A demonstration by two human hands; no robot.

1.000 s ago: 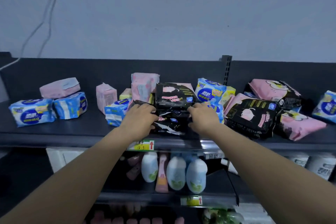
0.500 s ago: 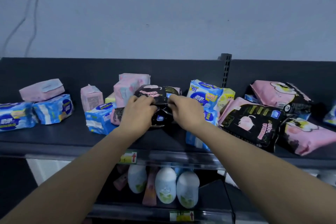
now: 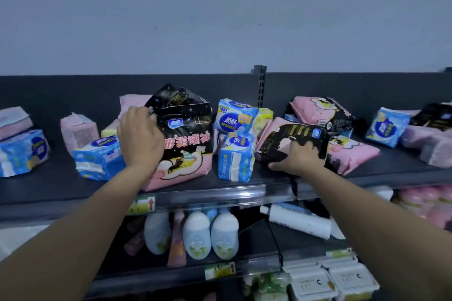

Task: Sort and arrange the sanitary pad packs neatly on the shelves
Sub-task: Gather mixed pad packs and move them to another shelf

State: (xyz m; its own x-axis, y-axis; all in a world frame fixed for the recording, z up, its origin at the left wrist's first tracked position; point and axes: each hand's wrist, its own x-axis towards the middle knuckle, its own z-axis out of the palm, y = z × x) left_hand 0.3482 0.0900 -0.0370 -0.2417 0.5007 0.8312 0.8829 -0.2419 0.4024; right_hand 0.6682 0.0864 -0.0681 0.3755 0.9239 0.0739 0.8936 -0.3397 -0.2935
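Shelf (image 3: 49, 188): sorting seemingly barely begun. Left hand (image 3: 140, 139) grips upright black-pink pack (image 3: 189, 154) left of shelf post (image 3: 260, 88); right hand (image 3: 299, 160) grasps tilted black pack (image 3: 291, 139) right of post. Blue packs (image 3: 236, 157), pink packs (image 3: 353, 154) jumbled around.

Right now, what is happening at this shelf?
A person is sorting pad packs on the top shelf. The left hand holds a black-and-pink pack upright near the shelf's front edge. The right hand grips a black pack that lies tilted further right. Blue packs and pink packs lie scattered around them, not in rows. Bottles stand on the shelf below.
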